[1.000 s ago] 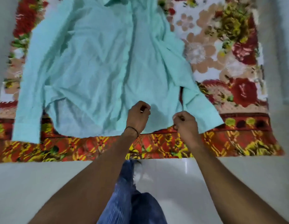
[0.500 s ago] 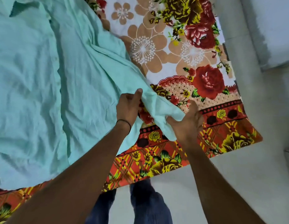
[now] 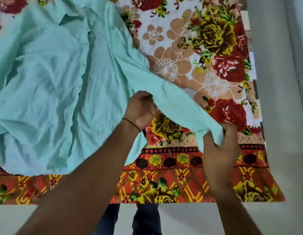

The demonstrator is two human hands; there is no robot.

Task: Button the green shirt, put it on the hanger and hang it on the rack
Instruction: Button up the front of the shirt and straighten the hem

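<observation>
The green shirt [image 3: 50, 85] lies front up on a flowered sheet, its placket running down the middle and its collar near the top edge. Its right sleeve [image 3: 179, 102] stretches out towards the lower right, lifted a little off the sheet. My left hand [image 3: 140, 111] grips that sleeve partway along, fingers curled under the cloth. My right hand [image 3: 218, 150] pinches the cuff end of the sleeve. No hanger or rack is in view.
The flowered sheet [image 3: 189, 180] covers a low bed or mattress whose near edge runs across the bottom of the view. Pale floor [image 3: 283, 116] lies to the right and in front. My legs in dark trousers [image 3: 130, 219] stand at the near edge.
Both hands left the shirt's bottom hem and moved right to the sleeve. They now hold it further out, the sleeve pulled straighter and the view shifted right.
</observation>
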